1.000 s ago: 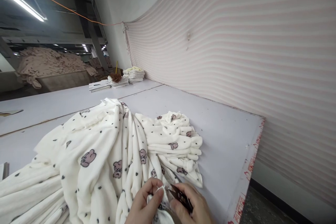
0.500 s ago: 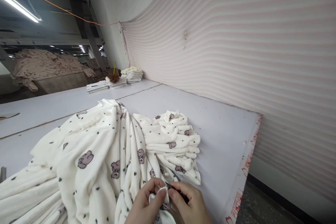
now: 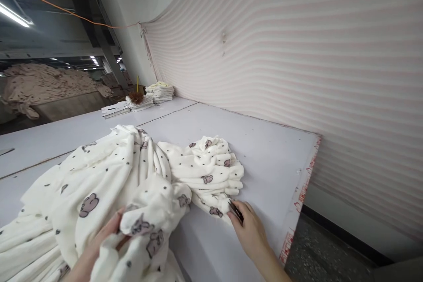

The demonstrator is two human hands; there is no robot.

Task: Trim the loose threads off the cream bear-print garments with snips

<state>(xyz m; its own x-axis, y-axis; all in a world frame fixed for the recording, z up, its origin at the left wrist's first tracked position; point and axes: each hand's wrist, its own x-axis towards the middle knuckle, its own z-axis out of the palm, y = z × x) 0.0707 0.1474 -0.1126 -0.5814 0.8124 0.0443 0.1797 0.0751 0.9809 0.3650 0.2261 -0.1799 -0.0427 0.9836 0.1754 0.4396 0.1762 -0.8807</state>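
Note:
A large white fleece blanket [image 3: 99,176] printed with pink-grey animals and small dark hearts lies bunched on the pale table [image 3: 271,158]. My left hand [image 3: 105,235] is closed on a fold of the blanket and holds it up at the lower left. My right hand [image 3: 247,227] rests on the table by the blanket's folded corner [image 3: 211,176], pinching a small dark tool [image 3: 235,209] that looks like thread snips, its tip against the fabric edge.
The table's right edge [image 3: 299,202] has red markings and drops to a dark floor. A pink-striped fabric sheet [image 3: 297,53] hangs along the right. Stacks of folded cloth [image 3: 160,92] sit at the far end, and a beige fabric heap [image 3: 49,86] lies beyond.
My hands were together at the blanket's near edge; now they are apart. The left has pulled a fold up and leftward, and the right has reached forward to the folded corner with the tool.

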